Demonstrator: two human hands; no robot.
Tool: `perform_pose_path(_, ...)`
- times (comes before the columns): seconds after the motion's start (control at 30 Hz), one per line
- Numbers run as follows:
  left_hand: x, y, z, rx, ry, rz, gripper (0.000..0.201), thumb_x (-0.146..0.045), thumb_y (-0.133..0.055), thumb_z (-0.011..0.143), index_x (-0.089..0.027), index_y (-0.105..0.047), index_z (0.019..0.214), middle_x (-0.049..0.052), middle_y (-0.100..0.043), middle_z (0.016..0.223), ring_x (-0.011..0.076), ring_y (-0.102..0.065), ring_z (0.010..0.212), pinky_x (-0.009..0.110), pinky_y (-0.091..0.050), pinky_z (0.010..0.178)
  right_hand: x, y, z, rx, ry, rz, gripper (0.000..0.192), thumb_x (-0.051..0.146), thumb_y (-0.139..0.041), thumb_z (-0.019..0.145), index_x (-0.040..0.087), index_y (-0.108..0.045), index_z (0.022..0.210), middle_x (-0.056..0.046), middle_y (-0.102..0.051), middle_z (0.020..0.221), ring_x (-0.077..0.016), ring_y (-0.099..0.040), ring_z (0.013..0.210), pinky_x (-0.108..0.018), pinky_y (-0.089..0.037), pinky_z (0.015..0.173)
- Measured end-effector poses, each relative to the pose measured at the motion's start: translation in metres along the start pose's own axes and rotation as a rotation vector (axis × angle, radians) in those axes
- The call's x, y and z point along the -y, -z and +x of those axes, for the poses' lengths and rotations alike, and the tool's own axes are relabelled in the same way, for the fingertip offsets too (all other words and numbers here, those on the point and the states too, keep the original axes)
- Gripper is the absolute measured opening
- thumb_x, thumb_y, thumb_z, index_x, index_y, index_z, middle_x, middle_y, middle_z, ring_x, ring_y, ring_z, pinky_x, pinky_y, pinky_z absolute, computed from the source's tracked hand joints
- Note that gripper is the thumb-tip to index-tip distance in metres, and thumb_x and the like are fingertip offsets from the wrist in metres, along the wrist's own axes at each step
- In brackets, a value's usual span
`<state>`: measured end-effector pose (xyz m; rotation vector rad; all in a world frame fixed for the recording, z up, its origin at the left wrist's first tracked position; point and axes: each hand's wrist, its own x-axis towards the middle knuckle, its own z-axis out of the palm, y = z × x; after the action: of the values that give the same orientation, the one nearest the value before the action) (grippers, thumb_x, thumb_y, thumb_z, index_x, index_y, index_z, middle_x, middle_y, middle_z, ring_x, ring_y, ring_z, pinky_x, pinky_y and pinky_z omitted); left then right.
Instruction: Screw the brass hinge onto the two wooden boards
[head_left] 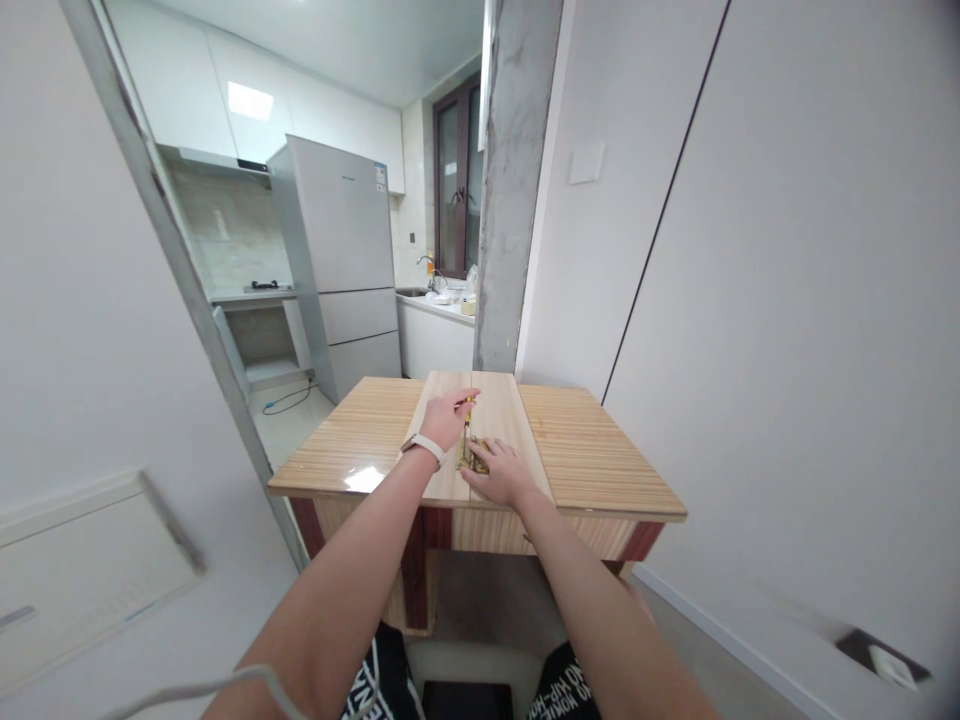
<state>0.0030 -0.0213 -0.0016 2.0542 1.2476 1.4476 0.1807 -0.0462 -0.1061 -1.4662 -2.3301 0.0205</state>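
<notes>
White walls close in on both sides, and a kitchen with a tall grey fridge (341, 262) shows in the upper left of the frame, beyond a bare concrete pillar (516, 180). At centre frame stands a small wooden worktop (600, 455) with two pale boards (480, 425) lying side by side along its middle. A brass hinge (472, 455) sits over the seam between them, toward the near edge. The left hand (448, 417), with a pale band on its wrist, has its fingers curled around a slim yellow-handled tool (468, 412) that stands upright over the hinge. The right hand (504, 472) lies flat just below, fingers spread loose and pressing on the hinge and the right board, grasping nothing. Both forearms reach in from the bottom of the frame.
</notes>
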Motion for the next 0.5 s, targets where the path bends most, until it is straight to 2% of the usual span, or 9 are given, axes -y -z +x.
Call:
perform_pose_path(0.17, -0.007, -0.005, -0.001, -0.052, -0.038, 0.066, 0.028, -0.019, -0.067, 0.089, -0.024, -0.076, 0.114, 0.006, -0.073, 0.111, 0.0151, -0.070, 0.087, 0.028, -0.058, 0.085, -0.001, -0.002, -0.001, -0.023, 0.012, -0.004, 0.075, 0.078, -0.041, 0.089, 0.036, -0.049, 0.149, -0.008, -0.049, 0.151, -0.0309, -0.039, 0.142, -0.049, -0.029, 0.115)
perform_pose_path(0.27, -0.011, -0.006, -0.001, -0.029, -0.040, 0.060, 0.029, -0.021, -0.066, 0.090, -0.024, -0.075, 0.117, 0.006, -0.071, 0.109, 0.0134, -0.069, 0.080, 0.027, -0.058, 0.081, -0.001, -0.002, -0.001, -0.023, 0.009, -0.003, 0.075, 0.078, -0.042, 0.088, 0.036, -0.049, 0.149, -0.007, -0.049, 0.152, -0.0311, -0.039, 0.142, -0.049, -0.030, 0.115)
perform_pose_path(0.33, -0.012, -0.005, -0.001, 0.012, -0.071, 0.030, 0.030, -0.021, -0.061, 0.093, -0.024, -0.073, 0.120, 0.007, -0.071, 0.115, 0.0148, -0.070, 0.090, 0.027, -0.058, 0.086, -0.001, -0.003, -0.001, -0.035, 0.011, -0.005, 0.074, 0.078, -0.043, 0.088, 0.036, -0.050, 0.149, -0.007, -0.049, 0.152, -0.0311, -0.039, 0.142, -0.049, -0.030, 0.115)
perform_pose_path(0.43, -0.012, -0.004, 0.000, 0.053, -0.117, -0.006, 0.032, -0.019, -0.054, 0.096, -0.024, -0.071, 0.124, 0.006, -0.068, 0.130, 0.0177, -0.065, 0.116, 0.030, -0.052, 0.102, -0.001, -0.004, -0.001, -0.060, 0.015, -0.017, 0.074, 0.077, -0.044, 0.088, 0.036, -0.050, 0.149, -0.008, -0.050, 0.151, -0.0316, -0.040, 0.141, -0.049, -0.031, 0.115)
perform_pose_path(0.5, -0.011, -0.002, 0.000, 0.074, -0.115, -0.011, 0.033, -0.018, -0.052, 0.097, -0.023, -0.071, 0.124, 0.005, -0.068, 0.132, 0.0179, -0.063, 0.122, 0.032, -0.049, 0.108, -0.001, -0.005, -0.001, -0.069, 0.015, -0.024, 0.074, 0.076, -0.046, 0.088, 0.035, -0.050, 0.149, -0.008, -0.050, 0.152, -0.0321, -0.041, 0.140, -0.049, -0.031, 0.115)
